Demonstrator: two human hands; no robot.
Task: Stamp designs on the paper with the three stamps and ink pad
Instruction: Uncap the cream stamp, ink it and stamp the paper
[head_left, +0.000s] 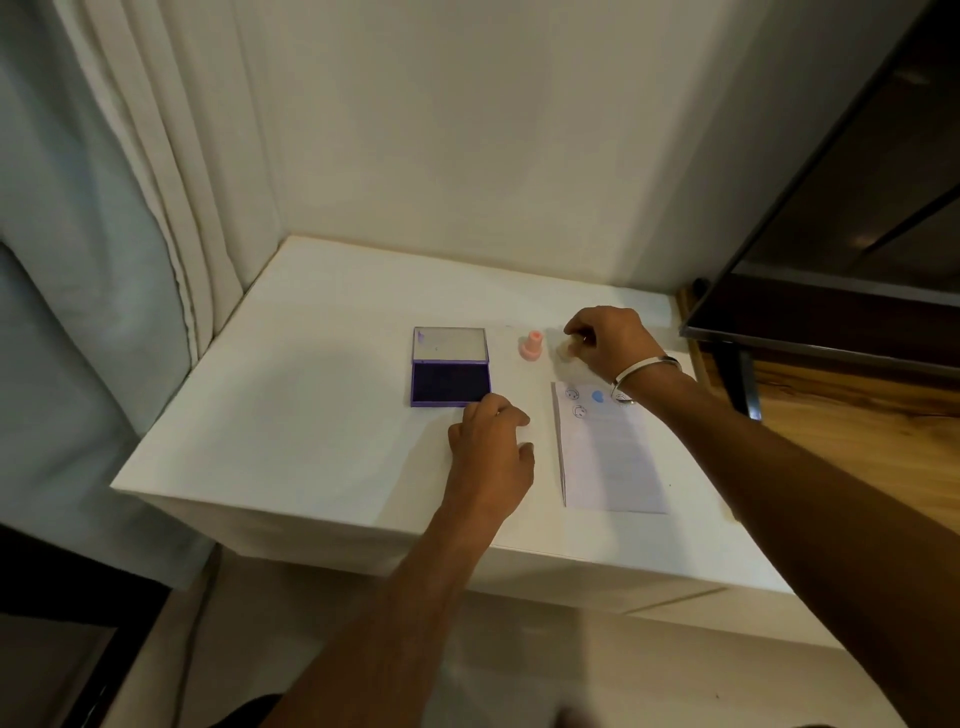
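Note:
An open purple ink pad (450, 383) lies on the white table (311, 415), lid up behind its dark pad. A pink stamp (531, 347) stands upright to its right. My right hand (610, 340) is closed around a pale, blurred stamp (565, 351) just beyond the paper's far edge. The paper (610, 457) lies at the right and bears two smiley prints and a blue blot near its top. My left hand (493, 441) rests palm down on the table at the ink pad's near right corner, fingers bent, holding nothing. A third stamp is not visible.
A wall rises behind the table and curtains (130, 208) hang at the left. A dark screen (857, 234) on a stand leans in at the right, over a wooden surface (857, 415). A metal bangle (644, 371) circles my right wrist.

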